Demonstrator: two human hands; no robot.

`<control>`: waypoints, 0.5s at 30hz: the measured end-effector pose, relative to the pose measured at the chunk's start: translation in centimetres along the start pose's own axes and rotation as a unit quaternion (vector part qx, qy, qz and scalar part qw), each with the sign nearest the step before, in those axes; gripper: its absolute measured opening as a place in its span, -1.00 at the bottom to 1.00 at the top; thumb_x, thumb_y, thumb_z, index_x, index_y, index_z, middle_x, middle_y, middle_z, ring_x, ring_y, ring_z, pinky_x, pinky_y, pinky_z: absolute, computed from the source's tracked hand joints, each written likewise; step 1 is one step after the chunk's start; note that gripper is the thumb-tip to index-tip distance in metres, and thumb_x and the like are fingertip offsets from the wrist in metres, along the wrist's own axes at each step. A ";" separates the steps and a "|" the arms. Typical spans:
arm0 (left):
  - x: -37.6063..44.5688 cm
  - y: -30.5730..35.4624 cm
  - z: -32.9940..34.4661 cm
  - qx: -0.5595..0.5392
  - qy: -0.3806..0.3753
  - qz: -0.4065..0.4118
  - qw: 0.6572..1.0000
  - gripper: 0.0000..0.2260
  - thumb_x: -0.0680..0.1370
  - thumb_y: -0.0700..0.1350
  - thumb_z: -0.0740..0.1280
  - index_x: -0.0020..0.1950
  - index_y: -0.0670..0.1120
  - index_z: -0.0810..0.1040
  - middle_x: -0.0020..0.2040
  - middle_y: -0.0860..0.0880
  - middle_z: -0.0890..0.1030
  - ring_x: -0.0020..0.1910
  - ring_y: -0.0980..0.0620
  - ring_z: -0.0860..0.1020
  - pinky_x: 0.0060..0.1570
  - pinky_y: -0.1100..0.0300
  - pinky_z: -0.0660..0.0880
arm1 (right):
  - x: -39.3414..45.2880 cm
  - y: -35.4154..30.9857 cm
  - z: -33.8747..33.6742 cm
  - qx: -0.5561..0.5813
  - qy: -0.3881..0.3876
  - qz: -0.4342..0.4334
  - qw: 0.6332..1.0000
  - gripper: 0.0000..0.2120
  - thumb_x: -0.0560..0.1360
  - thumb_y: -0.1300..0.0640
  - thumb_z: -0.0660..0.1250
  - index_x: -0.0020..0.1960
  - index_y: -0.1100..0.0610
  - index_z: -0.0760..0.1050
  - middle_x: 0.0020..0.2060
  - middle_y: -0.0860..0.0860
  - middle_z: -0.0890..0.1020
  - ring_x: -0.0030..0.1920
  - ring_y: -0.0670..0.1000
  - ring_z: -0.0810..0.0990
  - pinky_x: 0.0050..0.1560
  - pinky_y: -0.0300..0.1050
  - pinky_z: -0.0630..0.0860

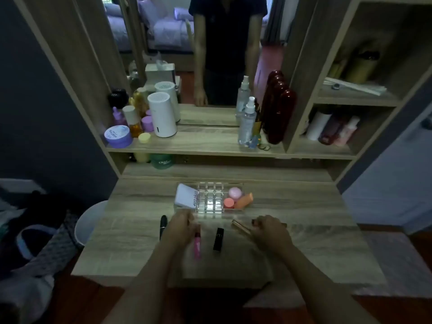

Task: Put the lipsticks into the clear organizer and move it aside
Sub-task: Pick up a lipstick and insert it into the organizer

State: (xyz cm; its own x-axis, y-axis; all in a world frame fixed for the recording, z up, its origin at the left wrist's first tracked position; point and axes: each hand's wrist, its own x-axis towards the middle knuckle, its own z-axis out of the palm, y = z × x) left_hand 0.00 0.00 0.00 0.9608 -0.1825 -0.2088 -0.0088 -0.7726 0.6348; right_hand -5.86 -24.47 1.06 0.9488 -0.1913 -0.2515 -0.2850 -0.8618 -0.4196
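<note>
The pink tube [197, 244] is pinched in the left grip [181, 226], the gold tube [240, 226] in the right grip [268, 229] (both closed), presumably for the organizer [210, 197] just beyond on the counter [315, 230].

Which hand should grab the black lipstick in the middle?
Probably the left hand. It sits closer to the black lipstick, with only the pink tube between. The right hand is farther off, over the gold tube. Whether either hand already holds a tube is unclear.
</note>
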 end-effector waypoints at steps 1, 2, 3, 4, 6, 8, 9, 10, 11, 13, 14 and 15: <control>0.2 -0.3 0.2 -0.018 0.003 -0.020 1.000 -0.95 0.49 -0.15 0.31 -0.13 -0.12 0.49 -0.21 -0.05 0.56 -0.18 -0.05 0.55 -0.28 0.21 0.45 | -0.1 0.1 0.3 -0.007 -0.007 -0.003 1.000 -0.78 0.46 0.02 0.32 -0.01 0.14 0.58 0.00 0.13 0.63 0.03 0.13 0.59 -0.01 -0.05 0.51; 0.2 -0.3 0.4 -0.019 0.010 -0.044 0.999 -0.91 0.49 -0.13 0.33 -0.14 -0.13 0.48 -0.23 -0.05 0.55 -0.19 -0.06 0.55 -0.25 0.18 0.46 | -0.2 0.1 0.5 -0.018 -0.012 -0.012 1.000 -0.78 0.46 0.02 0.33 0.01 0.13 0.58 0.02 0.13 0.63 0.04 0.14 0.60 -0.01 -0.04 0.53; 0.3 -0.4 0.6 -0.015 0.006 -0.053 0.998 -0.87 0.47 -0.11 0.36 -0.13 -0.14 0.47 -0.22 -0.06 0.55 -0.19 -0.07 0.56 -0.21 0.14 0.47 | -0.3 0.3 0.8 -0.033 -0.022 -0.020 0.999 -0.82 0.46 0.04 0.33 -0.01 0.10 0.59 0.03 0.14 0.64 0.05 0.15 0.61 -0.02 -0.04 0.53; 0.2 -0.3 0.8 -0.009 -0.002 -0.060 0.998 -0.85 0.45 -0.10 0.38 -0.13 -0.14 0.46 -0.21 -0.08 0.56 -0.20 -0.06 0.55 -0.19 0.12 0.47 | -0.5 0.3 1.1 -0.045 -0.034 -0.011 0.998 -0.90 0.45 0.07 0.33 -0.08 0.05 0.58 0.04 0.15 0.64 0.05 0.16 0.61 -0.05 -0.05 0.53; 0.3 -0.5 1.4 -0.009 -0.012 -0.061 0.998 -0.81 0.41 -0.11 0.42 -0.15 -0.13 0.44 -0.19 -0.09 0.57 -0.19 -0.05 0.55 -0.17 0.10 0.50 | -0.5 0.6 1.6 -0.059 -0.041 0.001 0.997 -0.93 0.46 0.13 0.31 -0.10 0.05 0.57 0.05 0.16 0.62 0.04 0.16 0.62 -0.05 -0.05 0.53; 0.6 -0.6 1.6 0.004 -0.026 -0.051 0.998 -0.80 0.39 -0.13 0.44 -0.11 -0.15 0.46 -0.13 -0.12 0.61 -0.14 -0.07 0.58 -0.10 0.06 0.55 | -0.3 0.8 1.9 -0.071 -0.038 0.010 0.997 -0.85 0.46 0.15 0.29 0.00 0.10 0.56 0.05 0.15 0.62 0.06 0.16 0.62 0.00 -0.03 0.55; 0.9 -0.8 1.8 0.000 -0.031 -0.048 0.998 -0.79 0.39 -0.14 0.44 -0.07 -0.17 0.48 -0.10 -0.14 0.62 -0.11 -0.07 0.59 -0.07 0.06 0.57 | -0.3 0.9 2.0 -0.076 -0.040 0.015 0.996 -0.84 0.45 0.16 0.28 0.02 0.10 0.55 0.05 0.14 0.63 0.07 0.15 0.62 0.01 -0.03 0.55; 1.0 -0.9 1.9 0.003 -0.041 -0.047 0.998 -0.78 0.40 -0.14 0.44 -0.04 -0.18 0.49 -0.06 -0.14 0.62 -0.08 -0.06 0.59 -0.05 0.09 0.57 | -0.3 1.0 1.9 -0.083 -0.045 0.016 0.995 -0.84 0.45 0.15 0.28 0.01 0.10 0.55 0.04 0.13 0.63 0.07 0.15 0.62 0.00 -0.05 0.54; 1.3 -1.0 1.9 0.011 -0.052 -0.041 0.998 -0.77 0.40 -0.14 0.43 -0.02 -0.19 0.51 -0.04 -0.15 0.62 -0.05 -0.06 0.59 -0.05 0.12 0.55 | -0.2 1.0 1.8 -0.087 -0.051 0.015 0.995 -0.86 0.45 0.15 0.28 -0.01 0.11 0.55 0.03 0.13 0.64 0.06 0.14 0.62 -0.02 -0.06 0.54; 1.7 -1.2 1.6 0.030 -0.067 -0.024 0.997 -0.79 0.42 -0.14 0.42 -0.02 -0.20 0.55 -0.05 -0.14 0.61 -0.04 -0.06 0.59 -0.03 0.13 0.53 | 0.1 0.7 1.2 -0.082 -0.056 0.003 0.995 -0.87 0.43 0.13 0.31 -0.07 0.11 0.58 -0.02 0.12 0.66 0.03 0.13 0.63 -0.08 -0.11 0.52; 1.9 -1.2 1.3 0.033 -0.071 -0.012 0.997 -0.81 0.43 -0.14 0.41 -0.03 -0.21 0.57 -0.10 -0.12 0.60 -0.05 -0.06 0.59 -0.01 0.12 0.53 | 0.2 0.5 0.6 -0.069 -0.051 -0.004 0.996 -0.87 0.41 0.14 0.33 -0.07 0.11 0.61 -0.04 0.11 0.67 0.03 0.12 0.64 -0.09 -0.12 0.52; 2.2 -1.0 1.0 0.032 -0.071 0.003 0.997 -0.82 0.44 -0.14 0.39 -0.04 -0.22 0.58 -0.15 -0.10 0.58 -0.09 -0.04 0.58 0.02 0.11 0.54 | 0.2 0.2 -0.1 -0.048 -0.039 -0.016 0.998 -0.86 0.40 0.17 0.35 -0.07 0.11 0.63 -0.04 0.10 0.67 0.02 0.11 0.64 -0.08 -0.13 0.51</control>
State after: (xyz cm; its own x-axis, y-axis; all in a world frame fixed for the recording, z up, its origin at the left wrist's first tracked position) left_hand 1.81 -0.20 -1.79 0.9121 -0.2674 -0.3108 -0.0361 -0.8075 0.5888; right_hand -5.67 -24.71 1.04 0.9426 -0.1280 -0.3084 -0.2362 -0.9085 -0.3447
